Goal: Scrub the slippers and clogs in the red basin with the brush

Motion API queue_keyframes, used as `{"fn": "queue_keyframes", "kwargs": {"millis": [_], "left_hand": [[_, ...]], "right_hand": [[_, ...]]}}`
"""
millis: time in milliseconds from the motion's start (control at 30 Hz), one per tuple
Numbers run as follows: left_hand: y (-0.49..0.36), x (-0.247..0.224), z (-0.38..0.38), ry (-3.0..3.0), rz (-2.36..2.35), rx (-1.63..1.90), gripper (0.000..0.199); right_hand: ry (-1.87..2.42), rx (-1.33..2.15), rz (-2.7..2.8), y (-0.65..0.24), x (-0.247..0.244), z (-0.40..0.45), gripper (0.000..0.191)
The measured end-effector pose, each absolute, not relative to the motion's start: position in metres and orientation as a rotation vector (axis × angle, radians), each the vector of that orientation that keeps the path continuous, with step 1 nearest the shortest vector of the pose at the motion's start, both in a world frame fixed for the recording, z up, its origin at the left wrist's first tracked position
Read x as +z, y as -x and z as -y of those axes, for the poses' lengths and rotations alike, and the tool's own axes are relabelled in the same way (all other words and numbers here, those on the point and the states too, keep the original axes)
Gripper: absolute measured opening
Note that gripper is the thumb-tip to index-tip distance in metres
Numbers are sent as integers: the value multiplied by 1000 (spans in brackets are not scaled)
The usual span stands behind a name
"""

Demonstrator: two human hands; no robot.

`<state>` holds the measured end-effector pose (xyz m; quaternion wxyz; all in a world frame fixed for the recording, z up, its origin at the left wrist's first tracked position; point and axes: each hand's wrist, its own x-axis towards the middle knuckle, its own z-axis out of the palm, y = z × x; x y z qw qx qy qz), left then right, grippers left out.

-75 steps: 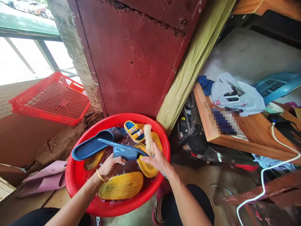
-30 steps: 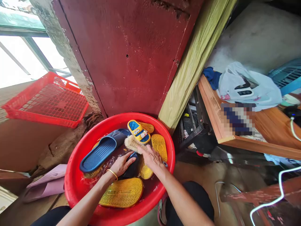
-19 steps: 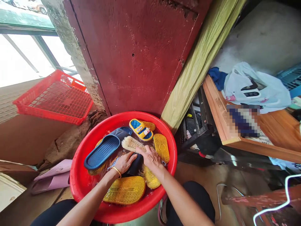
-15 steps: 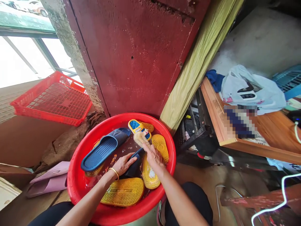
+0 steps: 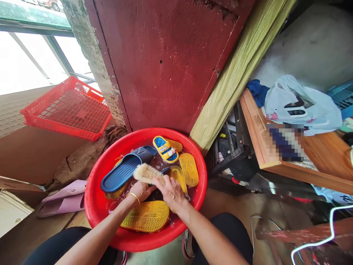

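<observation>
My left hand (image 5: 139, 192), with a gold bangle at the wrist, is closed on a dark slipper (image 5: 156, 196) low in the red basin (image 5: 91, 195); most of that slipper is hidden by my hands. In my right hand (image 5: 173, 193) is a scrub brush (image 5: 145, 173), its pale bristle end pointing left above the slipper. Around them in the water are a blue slipper (image 5: 121, 175), a small yellow and blue child's slipper (image 5: 165, 149), and several yellow soles, one (image 5: 146, 216) near the front and another (image 5: 189, 169) at the right.
A red plastic crate (image 5: 68, 110) is at the left, above a brown cloth (image 5: 79, 154). Pink slippers (image 5: 63, 200) lie beside the basin. Behind it stands a dark red door (image 5: 160, 84). On the right, a wooden table (image 5: 325, 154) carries a white plastic bag (image 5: 303, 103).
My right hand and the brush have moved left, away from the child's slipper and over the dark slipper. The view has shifted slightly.
</observation>
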<state>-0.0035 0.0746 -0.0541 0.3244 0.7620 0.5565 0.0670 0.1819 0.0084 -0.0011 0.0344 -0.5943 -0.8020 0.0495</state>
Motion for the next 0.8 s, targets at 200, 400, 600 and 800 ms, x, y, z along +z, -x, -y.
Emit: {"fn": "queue_keyframes", "kwargs": {"millis": [200,400,600,800], "left_hand": [[-7,-43,-65,-2100,-1707,-107,50],[-21,-37,-52,-2334,-1813,-35,59],[-22,-42,-46,-2380,-1842,-10,64],[4,-35,-54,-2322,-1667,38,87]], "right_hand": [[2090,211,2374,-197,3,-22,75],[2177,238,2270,-199,4,-14,71],[2274,338,2186,-203,0,-15,63],[2264,338,2078,-228,-1,-25,61]]}}
